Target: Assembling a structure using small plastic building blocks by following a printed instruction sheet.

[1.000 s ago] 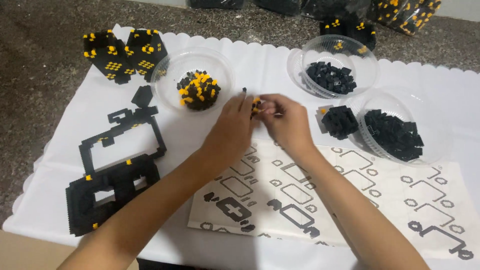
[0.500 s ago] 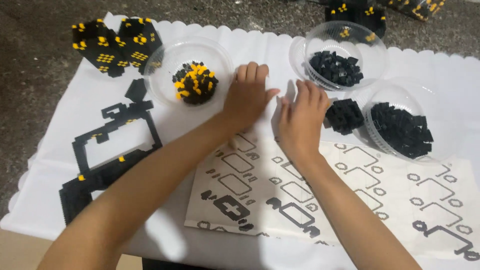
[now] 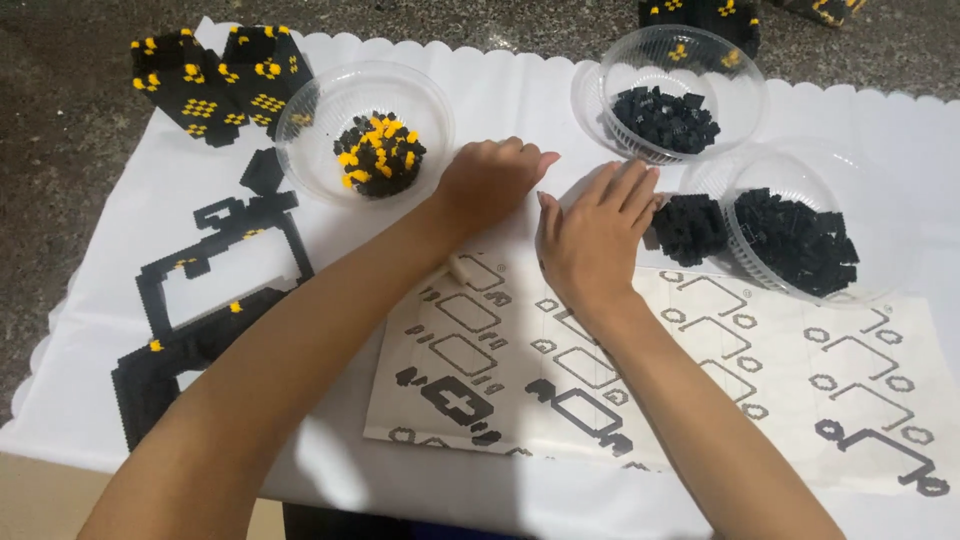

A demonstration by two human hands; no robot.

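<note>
Left hand: the left hand (image 3: 490, 180) lies palm down on the white cloth (image 3: 520, 90), fingers curled loosely, holding nothing that shows; it sits just right of the mixed bowl.
Right hand: the right hand (image 3: 592, 235) rests flat, fingers spread and released, at the top edge of the sheet, fingertips close to the loose pile.
Mixed bowl: a clear bowl (image 3: 365, 130) holds black and yellow bricks heaped in its middle.
Sheet: a printed sheet (image 3: 700, 390) of black outline diagrams lies under both forearms, at the near edge of the cloth.
Loose pile: small black bricks (image 3: 690, 228) lie on the cloth between the right hand and the right bowl.
Right bowl: a clear bowl (image 3: 800, 235) tipped on its side, full of black bricks.
Far bowl: a clear bowl (image 3: 680, 90) of black bricks, beyond the right hand.
Frame: a flat black brick frame (image 3: 200, 300) with yellow dots lies at the left of the cloth.
Blocks: black-and-yellow built blocks (image 3: 215, 85) stand at the far left corner.
</note>
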